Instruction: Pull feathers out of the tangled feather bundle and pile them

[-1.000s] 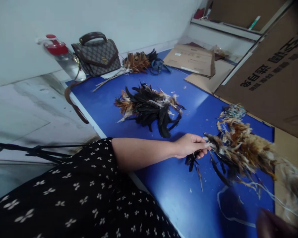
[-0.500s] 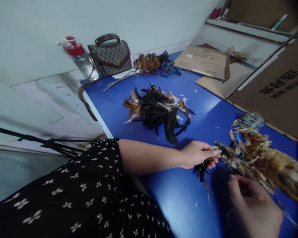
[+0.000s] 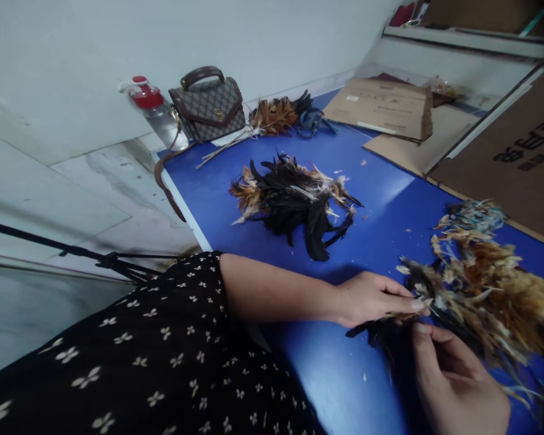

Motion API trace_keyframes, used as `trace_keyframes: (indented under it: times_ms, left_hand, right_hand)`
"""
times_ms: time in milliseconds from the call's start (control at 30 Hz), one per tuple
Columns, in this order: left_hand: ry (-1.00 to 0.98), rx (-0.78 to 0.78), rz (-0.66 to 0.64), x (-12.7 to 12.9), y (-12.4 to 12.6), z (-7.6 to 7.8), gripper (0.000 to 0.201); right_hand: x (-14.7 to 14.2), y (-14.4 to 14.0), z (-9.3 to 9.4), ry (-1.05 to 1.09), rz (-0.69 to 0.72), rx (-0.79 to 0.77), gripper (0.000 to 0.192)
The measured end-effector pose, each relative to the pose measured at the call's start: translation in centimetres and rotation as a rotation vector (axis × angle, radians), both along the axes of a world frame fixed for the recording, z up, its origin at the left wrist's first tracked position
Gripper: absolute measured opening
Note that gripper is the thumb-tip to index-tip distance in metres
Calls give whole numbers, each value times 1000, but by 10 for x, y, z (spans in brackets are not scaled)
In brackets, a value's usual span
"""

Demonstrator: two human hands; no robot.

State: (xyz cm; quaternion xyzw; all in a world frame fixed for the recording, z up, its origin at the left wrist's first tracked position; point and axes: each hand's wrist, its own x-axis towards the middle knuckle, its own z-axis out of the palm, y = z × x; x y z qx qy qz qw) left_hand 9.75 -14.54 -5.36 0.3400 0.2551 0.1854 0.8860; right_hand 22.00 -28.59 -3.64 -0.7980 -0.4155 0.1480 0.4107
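Observation:
My left hand (image 3: 378, 299) is closed around a small bunch of black and brown feathers (image 3: 374, 329). Their pale quill ends poke out past the thumb, and the dark tips hang below the palm. Just below and to the right, my right hand (image 3: 462, 377) has its thumb and forefinger pinched together at the edge of this bunch. What lies in that pinch is too small to make out. Beyond both hands spreads a heap of tan, brown and grey feathers (image 3: 494, 290). A second pile, mostly black feathers (image 3: 299, 196), lies at the middle of the blue table (image 3: 385, 223).
Along the wall stand a red-capped water bottle (image 3: 158, 115) and a patterned handbag (image 3: 211, 109), its strap hanging over the table edge. A brown feather duster (image 3: 274, 116) lies beside them. Flattened cardboard (image 3: 381, 109) and a large box (image 3: 512, 139) border the right side. Blue-grey scraps (image 3: 474, 215) sit near it.
My left hand has shifted slightly right and down with the feathers. My right hand's fingertips have come up to the bunch. The view has turned a little.

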Motion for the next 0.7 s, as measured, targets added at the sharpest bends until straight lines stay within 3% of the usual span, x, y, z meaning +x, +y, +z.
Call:
trace_keyframes:
  times_ms: [233, 433, 700]
  left_hand:
    - [19, 230, -11, 2, -5, -14, 34]
    - [109, 520, -15, -6, -4, -10, 30]
    - [-4, 898, 178, -4, 5, -10, 11]
  right_hand:
    - [2, 0, -6, 14, 50, 1, 62]
    - [3, -1, -6, 18, 55, 1, 62]
    - [-1, -10, -4, 49, -73, 27, 61]
